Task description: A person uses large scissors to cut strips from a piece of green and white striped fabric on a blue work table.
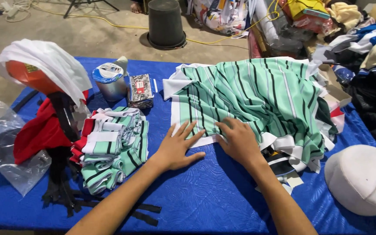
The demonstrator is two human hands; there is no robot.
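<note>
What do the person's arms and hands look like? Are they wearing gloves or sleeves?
No gloves and no sleeves show. Both forearms are bare from the bottom edge of the picture up to the hands. The left hand and the right hand are bare too, with no ring, watch or bracelet to be seen. The fingernails look short and plain. No marks or bandages are visible on either arm.

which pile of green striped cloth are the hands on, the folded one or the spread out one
The spread out pile in the middle of the blue table. Both the left hand and right hand lie flat on its near edge; the folded stack sits untouched to the left.
</note>
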